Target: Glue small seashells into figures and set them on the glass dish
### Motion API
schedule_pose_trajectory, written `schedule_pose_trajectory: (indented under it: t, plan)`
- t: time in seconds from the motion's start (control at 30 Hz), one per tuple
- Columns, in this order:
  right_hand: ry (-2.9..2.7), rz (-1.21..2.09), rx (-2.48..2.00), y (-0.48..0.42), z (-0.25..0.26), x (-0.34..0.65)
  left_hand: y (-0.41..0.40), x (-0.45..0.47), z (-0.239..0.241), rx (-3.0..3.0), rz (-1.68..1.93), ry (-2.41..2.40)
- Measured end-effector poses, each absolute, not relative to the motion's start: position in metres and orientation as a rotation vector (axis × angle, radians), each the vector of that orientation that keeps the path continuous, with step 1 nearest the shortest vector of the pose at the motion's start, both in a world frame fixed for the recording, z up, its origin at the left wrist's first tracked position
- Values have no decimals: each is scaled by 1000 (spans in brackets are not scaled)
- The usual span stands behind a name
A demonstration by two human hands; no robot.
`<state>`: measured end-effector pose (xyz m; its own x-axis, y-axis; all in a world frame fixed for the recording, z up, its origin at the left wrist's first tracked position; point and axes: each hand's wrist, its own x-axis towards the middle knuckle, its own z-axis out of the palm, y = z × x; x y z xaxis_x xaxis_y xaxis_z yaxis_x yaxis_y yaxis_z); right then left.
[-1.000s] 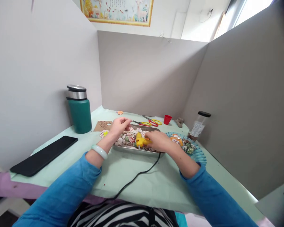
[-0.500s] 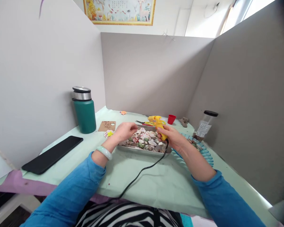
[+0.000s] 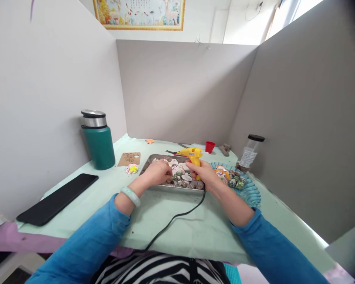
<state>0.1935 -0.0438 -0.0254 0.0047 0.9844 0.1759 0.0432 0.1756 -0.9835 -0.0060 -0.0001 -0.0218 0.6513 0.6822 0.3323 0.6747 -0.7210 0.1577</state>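
My right hand [image 3: 201,172] is wrapped round the handle of a yellow hot glue gun [image 3: 192,153], its nozzle pointing left above the tray's far side. A black cord hangs from the handle and runs to the table's front edge. Beneath both hands lies a metal tray [image 3: 177,189] of shells and pebbles [image 3: 185,177]. Over its left part, my left hand [image 3: 159,172] has its fingers bent down together among the shells. Whatever those fingertips hold, if anything, is hidden. Scissors or pliers with dark tips [image 3: 171,152] lie behind the tray, partly covered by the glue gun.
On the left stand a green bottle [image 3: 99,146] and a black slab-like object [image 3: 59,199]. A brown card [image 3: 129,158] and a flower decoration [image 3: 132,169] lie near the tray. Rightward are a blue plate of stones [image 3: 253,193], a clear jar [image 3: 249,154] and a red cup [image 3: 210,147].
My left hand has reached lower and nearer among the shells. The glue gun has turned so its nozzle points more to the left. The whole view has shifted slightly.
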Motion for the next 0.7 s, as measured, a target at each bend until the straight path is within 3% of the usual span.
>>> schedule_pose_trajectory:
  t: [0.23,0.47,0.6,0.7]
  plan:
    - [-1395,967,-1158,-44,-27,191,4,-13,-17,2550,761,1389]
    - [-1394,972,-1159,-47,-25,189,4,-15,-20,2702,627,1406]
    - [-1303,923,-1147,-48,-22,188,-5,-3,-17,2833,705,1191]
    - [-1226,890,-1093,-45,-24,188,-11,14,-16,2990,460,901]
